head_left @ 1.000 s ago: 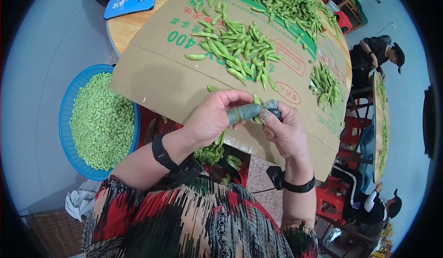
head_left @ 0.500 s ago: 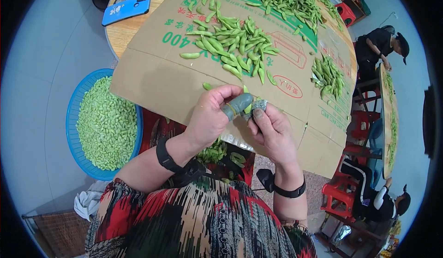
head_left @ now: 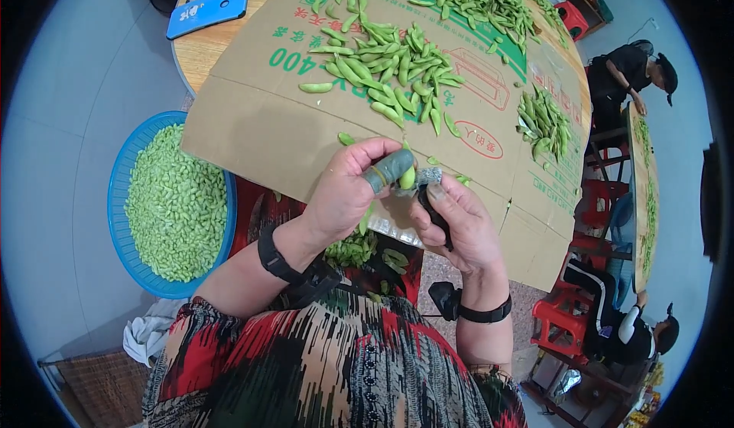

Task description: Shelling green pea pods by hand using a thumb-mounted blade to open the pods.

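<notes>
My left hand point(head_left: 345, 187) is closed, pinching a green soybean pod point(head_left: 408, 176) between its fingers. A grey-green cover with a yellowish band wraps its thumb. Close beside it my right hand point(head_left: 462, 225) is closed around a slim black handle point(head_left: 436, 218); the tool's working end is hidden at the fingertips. Grey patterned wrapping covers its index finger. Both hands are above the near edge of a flattened cardboard sheet point(head_left: 252, 133). Just beyond them lies a loose heap of soybean pods point(head_left: 390, 65). Below the hands, a green piece of pod point(head_left: 366, 218) shows near the left palm.
At my left stands a blue basket point(head_left: 115, 198) full of shelled green beans point(head_left: 172, 206). A blue phone point(head_left: 208, 12) lies on the wooden table. Larger pods are piled at the far side, with a smaller heap point(head_left: 544, 122) at right. Two people sit at another table by red stools point(head_left: 562, 321).
My right hand has shifted slightly right and turned, so the black handle now shows. The pod at my left fingertips is more exposed. A green piece now appears below the left hand.
</notes>
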Motion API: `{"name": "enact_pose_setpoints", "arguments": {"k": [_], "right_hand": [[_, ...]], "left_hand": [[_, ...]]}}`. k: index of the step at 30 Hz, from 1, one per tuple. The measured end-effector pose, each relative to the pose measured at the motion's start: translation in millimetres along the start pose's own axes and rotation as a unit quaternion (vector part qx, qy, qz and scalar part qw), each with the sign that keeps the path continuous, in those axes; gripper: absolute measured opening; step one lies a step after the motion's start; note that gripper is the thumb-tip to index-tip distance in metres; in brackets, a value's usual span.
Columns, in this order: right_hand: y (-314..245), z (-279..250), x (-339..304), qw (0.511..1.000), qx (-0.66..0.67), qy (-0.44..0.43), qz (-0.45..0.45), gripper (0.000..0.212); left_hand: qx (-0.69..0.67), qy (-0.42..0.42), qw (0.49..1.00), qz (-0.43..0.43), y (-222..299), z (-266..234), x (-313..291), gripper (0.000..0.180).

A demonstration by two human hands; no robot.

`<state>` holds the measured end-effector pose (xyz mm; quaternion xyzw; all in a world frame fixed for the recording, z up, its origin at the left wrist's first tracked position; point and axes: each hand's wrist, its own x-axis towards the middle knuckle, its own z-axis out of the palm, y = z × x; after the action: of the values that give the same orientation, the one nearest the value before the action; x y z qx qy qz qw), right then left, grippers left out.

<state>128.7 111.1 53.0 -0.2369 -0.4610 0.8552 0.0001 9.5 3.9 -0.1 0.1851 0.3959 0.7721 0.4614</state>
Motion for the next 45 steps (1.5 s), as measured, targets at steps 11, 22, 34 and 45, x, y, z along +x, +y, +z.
{"name": "enact_pose_setpoints", "arguments": {"k": [11,22,34,45], "right_hand": [[9,3,6,0.997,-0.065,0.024,-0.038,0.014],[11,-13,25,0.88,-0.427,0.161,-0.131,0.018],[-38,-36,68,0.547,-0.798,0.178,-0.18,0.021],[-29,-40,50,0.688,-0.66,0.204,-0.223,0.019]], "left_hand": [[-0.102,-0.104,0.988,-0.045,5,-15,1,0.018],[0.198,-0.012,0.98,-0.006,11,-4,6,0.015],[0.467,-0.184,0.863,0.05,31,-2,-8,0.037],[0.526,-0.055,0.821,0.215,23,5,10,0.041]]}}
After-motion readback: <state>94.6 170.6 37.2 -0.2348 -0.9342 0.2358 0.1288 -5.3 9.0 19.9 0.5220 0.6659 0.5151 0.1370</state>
